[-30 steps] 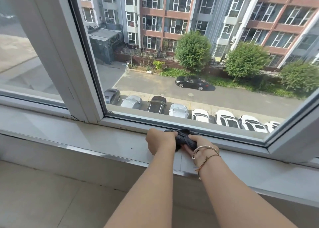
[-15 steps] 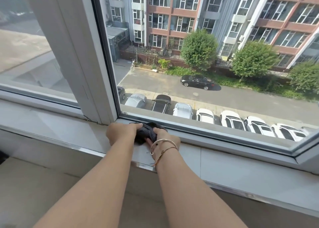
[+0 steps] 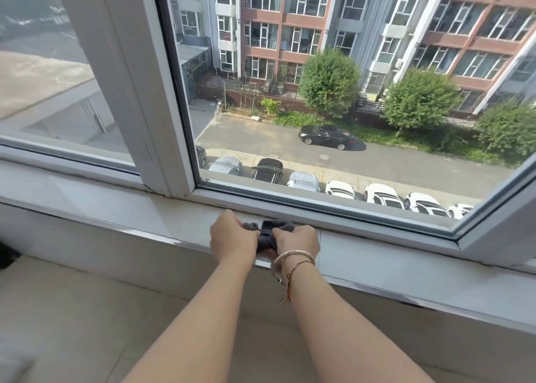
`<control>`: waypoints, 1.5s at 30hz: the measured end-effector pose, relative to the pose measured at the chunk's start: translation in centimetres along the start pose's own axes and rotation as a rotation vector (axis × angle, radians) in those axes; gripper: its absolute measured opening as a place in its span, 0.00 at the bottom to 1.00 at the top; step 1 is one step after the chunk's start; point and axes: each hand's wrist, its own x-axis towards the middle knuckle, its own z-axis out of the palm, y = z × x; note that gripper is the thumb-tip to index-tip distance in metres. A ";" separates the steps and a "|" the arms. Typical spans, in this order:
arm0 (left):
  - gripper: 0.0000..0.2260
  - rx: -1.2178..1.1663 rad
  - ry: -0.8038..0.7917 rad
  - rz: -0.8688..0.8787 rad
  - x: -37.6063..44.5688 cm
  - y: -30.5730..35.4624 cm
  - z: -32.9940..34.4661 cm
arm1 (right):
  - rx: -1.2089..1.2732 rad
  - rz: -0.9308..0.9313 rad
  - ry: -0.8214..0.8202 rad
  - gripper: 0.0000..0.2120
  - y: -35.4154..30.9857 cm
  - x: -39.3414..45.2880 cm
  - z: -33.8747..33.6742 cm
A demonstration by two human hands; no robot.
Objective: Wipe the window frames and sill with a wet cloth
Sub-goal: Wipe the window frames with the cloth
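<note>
Nearest, both forearms reach forward. Left hand (image 3: pixel 232 237) and right hand (image 3: pixel 297 240) each grip one end of the dark cloth (image 3: pixel 266 233), bunched between them on the sill (image 3: pixel 391 255), just below the white frame (image 3: pixel 333 214).

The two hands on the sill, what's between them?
In the head view, a bunched dark cloth lies between the left hand and the right hand; both grip it on the window sill.
</note>
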 end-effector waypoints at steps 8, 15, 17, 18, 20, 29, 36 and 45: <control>0.16 -0.199 -0.456 -0.049 -11.4 4.8 7.2 | 0.269 0.072 0.123 0.18 5.0 0.3 -15.6; 0.10 -0.619 -0.687 -0.100 -20.4 12.9 10.9 | 0.395 -0.074 0.169 0.16 5.1 -1.1 -28.3; 0.08 -0.593 -0.760 -0.069 -22.3 15.0 12.5 | 0.489 -0.053 0.135 0.15 6.0 -0.4 -30.8; 0.07 -0.581 -0.786 -0.058 -22.9 15.8 13.4 | 0.549 -0.029 0.107 0.15 6.4 0.0 -31.9; 0.07 -0.550 -0.819 -0.029 -23.3 16.8 15.8 | 0.634 0.028 0.067 0.17 7.1 1.5 -33.6; 0.07 -0.317 -0.624 0.143 -19.9 16.9 23.8 | 0.273 0.008 0.385 0.27 7.5 10.3 -32.5; 0.04 -0.339 -0.505 0.148 -20.4 16.5 26.0 | 0.184 -0.006 0.622 0.15 8.2 12.3 -31.3; 0.10 -0.397 -0.534 0.187 -25.7 18.7 30.5 | 0.010 -0.040 0.627 0.15 10.4 16.0 -38.6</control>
